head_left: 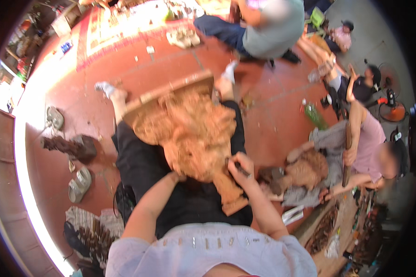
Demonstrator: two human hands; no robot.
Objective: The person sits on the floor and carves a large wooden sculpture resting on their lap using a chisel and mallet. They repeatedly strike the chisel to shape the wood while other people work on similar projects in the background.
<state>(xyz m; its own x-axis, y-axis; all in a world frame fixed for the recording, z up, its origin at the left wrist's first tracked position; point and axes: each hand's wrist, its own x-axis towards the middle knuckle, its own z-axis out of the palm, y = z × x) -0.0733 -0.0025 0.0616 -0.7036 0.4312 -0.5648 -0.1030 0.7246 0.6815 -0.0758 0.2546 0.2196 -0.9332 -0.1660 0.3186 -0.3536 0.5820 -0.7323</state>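
A large orange-brown wood carving (pixel 196 124) lies across my lap, its broad flat base (pixel 171 92) pointing away from me and its narrower end (pixel 231 196) toward me. Its surface is roughly cut with deep folds. My left hand (pixel 176 177) reaches the carving's near left side; the fingers are hidden beneath it. On the right, my right hand (pixel 240 167) is closed around a short dark pen-like tool (pixel 241 170), close against the carving's narrow part. Whether the tool's tip touches the wood cannot be made out.
At right, a person in pink (pixel 370 138) holds a wooden stick (pixel 347 159) over another carving (pixel 309 171). Many tools (pixel 94 240) lie on cloth at lower left. Sandals (pixel 80 184) and a dark carved piece (pixel 74 147) sit left; a green bottle (pixel 314 115) lies right.
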